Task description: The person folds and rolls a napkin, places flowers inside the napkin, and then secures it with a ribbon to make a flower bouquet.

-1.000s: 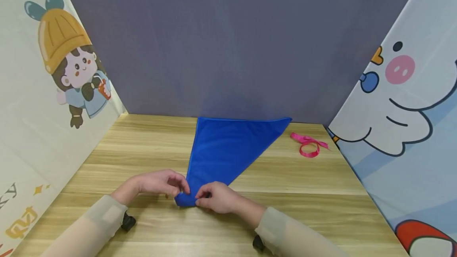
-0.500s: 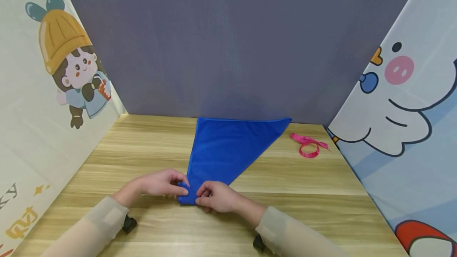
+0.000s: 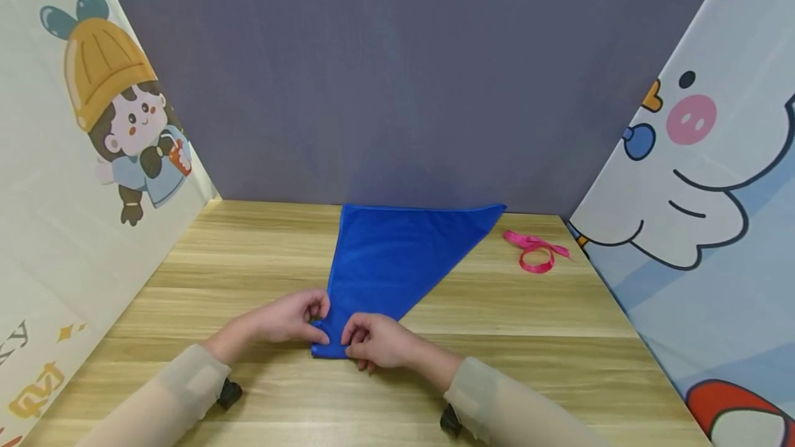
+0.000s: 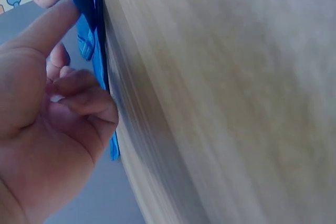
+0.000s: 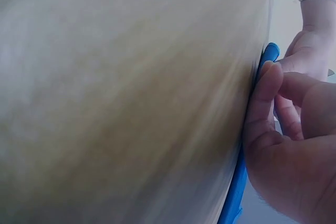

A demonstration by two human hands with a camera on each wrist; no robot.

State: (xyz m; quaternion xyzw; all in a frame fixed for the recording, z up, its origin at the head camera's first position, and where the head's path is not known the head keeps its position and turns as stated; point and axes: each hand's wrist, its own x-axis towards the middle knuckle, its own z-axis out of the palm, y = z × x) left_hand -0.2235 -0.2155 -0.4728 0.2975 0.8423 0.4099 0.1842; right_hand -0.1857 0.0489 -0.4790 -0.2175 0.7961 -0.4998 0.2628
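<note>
Now: blue cloth [image 3: 385, 261], centre of frame, its lower-left corner tucked in since a second ago; the near end accordingly appears squarer, its folding further along. Left hand [image 3: 288, 316]: thumb and forefinger spread, thumb touching the near end. Right hand [image 3: 384, 343]: thumb and forefinger pinching the lower edge. Pink ribbon [image 3: 535, 245]: right of centre, loose.
</note>
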